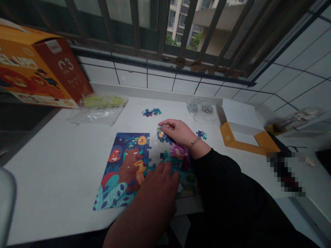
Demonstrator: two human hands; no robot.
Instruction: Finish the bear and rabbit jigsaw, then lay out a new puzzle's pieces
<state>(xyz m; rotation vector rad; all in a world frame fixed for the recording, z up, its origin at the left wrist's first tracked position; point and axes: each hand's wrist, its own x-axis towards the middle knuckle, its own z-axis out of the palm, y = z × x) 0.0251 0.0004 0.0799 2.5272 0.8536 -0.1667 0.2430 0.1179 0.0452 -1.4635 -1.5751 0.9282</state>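
Note:
A partly assembled jigsaw puzzle (129, 162) lies on the white counter. Its left side shows a brown bear, and a gap with white counter showing runs through the upper middle. My left hand (159, 184) rests palm down on the lower middle of the puzzle, fingers stretched forward, holding nothing. Above the gap, my right hand (179, 132) pinches a puzzle piece (161, 135) between thumb and fingers; the hand hides part of it. Two loose pieces (152, 112) lie farther back, and another loose piece (201, 134) sits right of my right wrist.
At the back left stands an orange puzzle box (59, 72), beside a clear bag of greenish pieces (103, 103). Another clear bag (200, 109) lies at the back right, near an open orange and white box (245, 132). A barred window and tiled wall rise behind the counter.

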